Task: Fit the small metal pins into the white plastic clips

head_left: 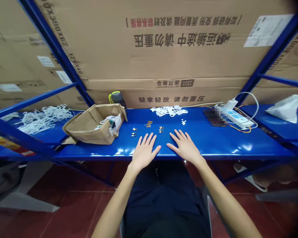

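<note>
My left hand (144,152) and my right hand (185,147) lie flat, palms down and fingers spread, on the blue steel shelf (208,145), holding nothing. Just beyond my left fingertips are small metal pin parts (134,131). A similar metal part (161,129) lies beyond the gap between my hands, and a little brass-coloured group (148,124) sits near it. Farther back lies a heap of white plastic pieces (169,111), with a few tiny white bits (183,122) closer to my right hand.
A torn cardboard box (94,125) holding assorted parts stands left of my hands, with a bundle of white cords (44,119) beyond it. To the right are a phone (215,117), a white power strip (239,119) with cables, and a white plastic bag (286,108). Large cartons stand behind.
</note>
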Demonstrator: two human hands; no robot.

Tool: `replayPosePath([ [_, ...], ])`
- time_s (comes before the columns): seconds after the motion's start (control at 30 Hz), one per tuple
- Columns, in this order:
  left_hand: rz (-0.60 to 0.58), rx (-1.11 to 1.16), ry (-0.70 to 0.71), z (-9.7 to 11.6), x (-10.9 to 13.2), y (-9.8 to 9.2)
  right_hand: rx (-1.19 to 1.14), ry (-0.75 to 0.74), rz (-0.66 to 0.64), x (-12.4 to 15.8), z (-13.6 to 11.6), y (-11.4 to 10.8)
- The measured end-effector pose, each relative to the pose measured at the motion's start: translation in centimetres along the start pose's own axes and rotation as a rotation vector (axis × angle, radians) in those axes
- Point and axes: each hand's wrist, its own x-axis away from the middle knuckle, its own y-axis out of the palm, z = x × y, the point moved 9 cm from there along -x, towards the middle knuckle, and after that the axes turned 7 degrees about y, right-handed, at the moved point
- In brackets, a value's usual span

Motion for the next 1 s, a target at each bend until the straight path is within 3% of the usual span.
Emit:
replayPosePath([
  [0.7, 0.037, 0.085, -0.021, 0.0, 0.2, -0.2, -0.05, 0.009, -0.066, -0.7, 0.0, 0.6],
  [0.83, 0.171, 0.236, -0.109, -1.3, 0.5, -1.7, -0.124, -0.029, -0.114, -3.2, -3.0, 0.8],
  [1.0, 0.415, 0.502, -0.273, -4.6, 1.7, -3.1, -0.083, -0.016, -0.232, -5.6, -7.4, 2.3],
])
